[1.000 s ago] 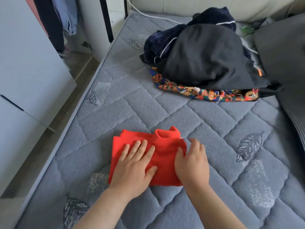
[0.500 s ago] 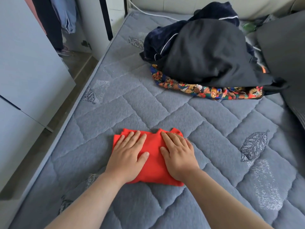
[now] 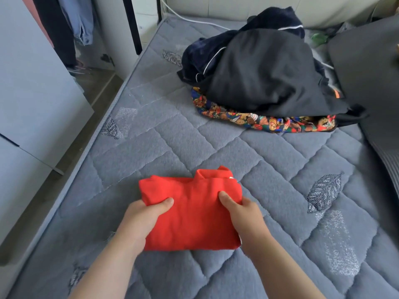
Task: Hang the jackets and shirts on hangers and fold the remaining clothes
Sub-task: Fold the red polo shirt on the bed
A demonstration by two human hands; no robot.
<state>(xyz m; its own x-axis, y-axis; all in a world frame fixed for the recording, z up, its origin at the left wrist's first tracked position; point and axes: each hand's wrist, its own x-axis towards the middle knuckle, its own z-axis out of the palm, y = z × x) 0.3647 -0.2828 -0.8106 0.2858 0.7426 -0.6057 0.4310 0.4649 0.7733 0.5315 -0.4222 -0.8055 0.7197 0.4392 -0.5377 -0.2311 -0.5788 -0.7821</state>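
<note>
**Red folded top held at both sides**

The red top (image 3: 194, 214) lies folded into a thick rectangle on the near part of the grey quilted mattress (image 3: 151, 147), collar at its far edge. The left hand (image 3: 144, 219) grips its left edge and the right hand (image 3: 244, 216) grips its right edge. Each thumb lies on top; the fingers are tucked under the cloth and hidden.

Well beyond the top, toward the far right, sits a heap of clothes: a black garment (image 3: 265, 76) draped over a navy one with white piping (image 3: 200, 59), and a bright patterned cloth (image 3: 259, 123) underneath. Right of the heap lies a dark cushion (image 3: 367, 72). Left of the top, off the bed, stands a pale cabinet (image 3: 32, 93), with hanging clothes (image 3: 75, 18) behind it.
</note>
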